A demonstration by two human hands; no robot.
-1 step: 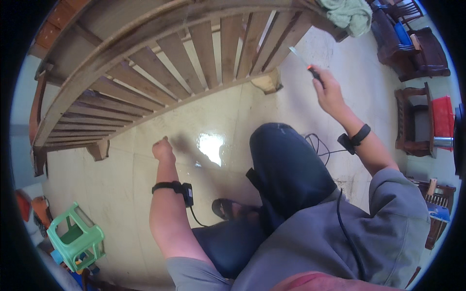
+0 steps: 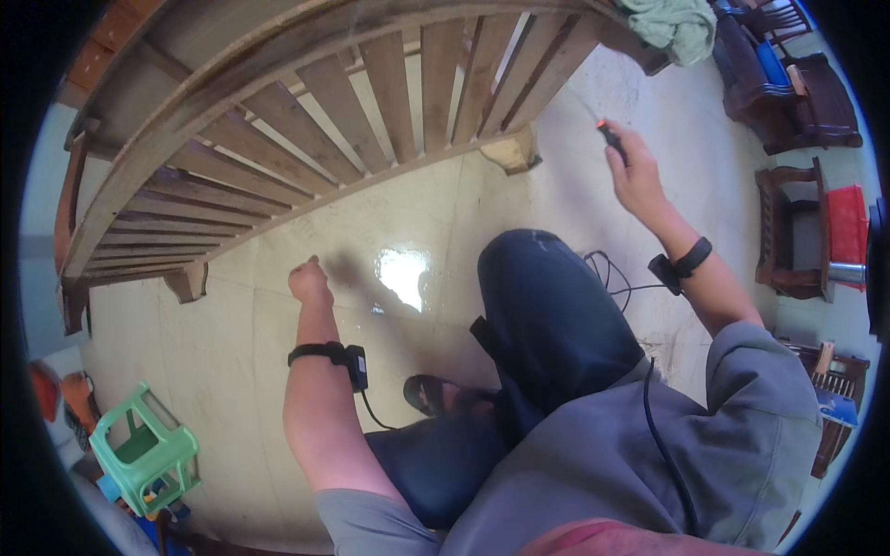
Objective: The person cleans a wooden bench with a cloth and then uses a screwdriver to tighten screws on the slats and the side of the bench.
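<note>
My right hand [image 2: 638,171] is closed around the black and orange handle of a screwdriver [image 2: 609,134]. Its thin metal shaft points up and left toward the right end of a slatted wooden furniture piece [image 2: 324,190], apart from the wood. Low in front of the slats, my left hand [image 2: 311,280] is held with its fingers curled closed over the floor. Whatever may be inside those fingers is hidden.
A green plastic stool [image 2: 148,445] stands at left. A pale green cloth [image 2: 669,28] hangs over the furniture's far right corner. Dark wooden chairs [image 2: 793,232] line the right side. A black cable [image 2: 607,278] lies beside my knee on the tiled floor [image 2: 241,389].
My right hand and the screwdriver have shifted slightly to the right. My left hand has moved up and left by a very small amount.
</note>
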